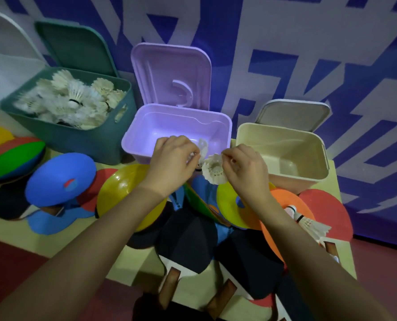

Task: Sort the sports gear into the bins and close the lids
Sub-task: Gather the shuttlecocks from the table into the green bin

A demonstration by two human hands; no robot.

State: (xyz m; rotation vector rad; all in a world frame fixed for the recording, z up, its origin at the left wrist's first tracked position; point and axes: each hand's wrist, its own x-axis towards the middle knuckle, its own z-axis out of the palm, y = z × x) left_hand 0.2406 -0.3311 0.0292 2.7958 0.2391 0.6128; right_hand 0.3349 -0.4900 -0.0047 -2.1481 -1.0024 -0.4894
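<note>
Pale yellow-green table top (132,262) fills lower frame. Upper half: teal plastic bin (95,140), lilac plastic bin (132,144), beige plastic bin (250,144). Below them: paddles, flat discs.

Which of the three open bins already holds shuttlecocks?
The green bin on the left, heaped with white shuttlecocks; the purple bin and beige bin look empty.

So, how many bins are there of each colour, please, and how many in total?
Green bin, holding shuttlecocks: 1
Purple bin, nothing inside that shows: 1
Beige bin, nothing inside that shows: 1
Total: 3 bins, all with lids open.
</note>
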